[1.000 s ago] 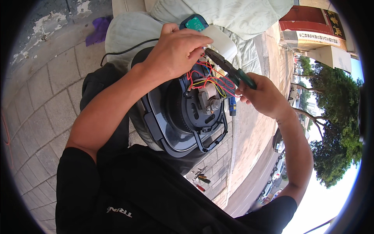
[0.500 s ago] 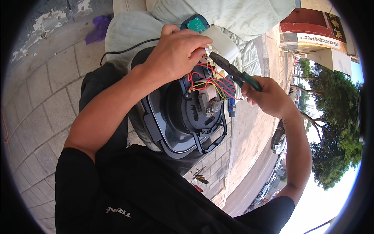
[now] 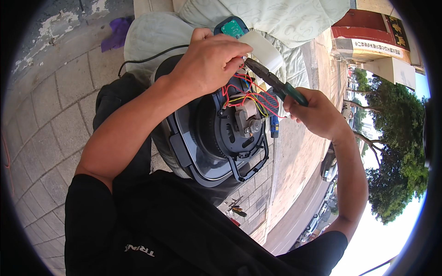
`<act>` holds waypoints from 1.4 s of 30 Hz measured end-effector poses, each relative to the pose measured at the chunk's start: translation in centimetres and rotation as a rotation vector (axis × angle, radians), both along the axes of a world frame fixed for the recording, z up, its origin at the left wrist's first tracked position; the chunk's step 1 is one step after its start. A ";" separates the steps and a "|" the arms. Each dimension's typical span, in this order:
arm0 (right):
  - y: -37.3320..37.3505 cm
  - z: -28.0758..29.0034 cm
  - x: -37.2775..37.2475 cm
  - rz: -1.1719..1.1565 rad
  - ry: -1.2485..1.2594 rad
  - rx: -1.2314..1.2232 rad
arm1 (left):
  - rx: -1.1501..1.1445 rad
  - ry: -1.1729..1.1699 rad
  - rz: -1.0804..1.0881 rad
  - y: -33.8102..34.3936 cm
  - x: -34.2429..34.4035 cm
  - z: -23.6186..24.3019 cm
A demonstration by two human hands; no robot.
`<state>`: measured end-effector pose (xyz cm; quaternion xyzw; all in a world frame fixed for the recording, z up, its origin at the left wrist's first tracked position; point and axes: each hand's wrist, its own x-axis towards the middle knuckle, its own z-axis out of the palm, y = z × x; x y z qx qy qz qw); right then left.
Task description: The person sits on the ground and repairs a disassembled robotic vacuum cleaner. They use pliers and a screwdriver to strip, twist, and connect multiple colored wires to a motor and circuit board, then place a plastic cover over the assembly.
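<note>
Closest, we have the left hand [image 3: 207,62] over the appliance, thumb and fingers bent together; whether they grip anything we can't tell. Right hand [image 3: 317,112] is wrapped firmly round the pliers [image 3: 272,82], tips beside the left fingertips, bite unclear. Underneath, dark appliance [image 3: 207,154], wiring exposed, seemingly across the trouser legs [image 3: 120,108]: looks bulky, stiff, probably heavyish, glossy panel likely slippery, so we'd hold the rim. Wires [image 3: 224,94] look soft, easily torn; we'd pinch the insulation. Beyond, green circuit board [image 3: 232,28] by pale cloth [image 3: 149,39]; farthest, street trees [image 3: 396,152]
</note>
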<state>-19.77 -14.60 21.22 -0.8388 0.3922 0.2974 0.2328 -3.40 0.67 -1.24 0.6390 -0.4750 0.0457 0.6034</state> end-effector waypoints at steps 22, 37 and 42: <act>0.4 -0.2 0.6 -0.141 0.027 -0.049 | -0.024 -0.007 -0.030 0.0 0.0 0.0; 1.1 -1.9 1.0 -0.017 0.164 -0.159 | -0.062 -0.045 -0.037 0.0 0.4 -0.5; 0.3 -3.6 -0.7 -0.008 0.132 -0.178 | -0.078 -0.066 -0.051 -0.2 0.4 -0.6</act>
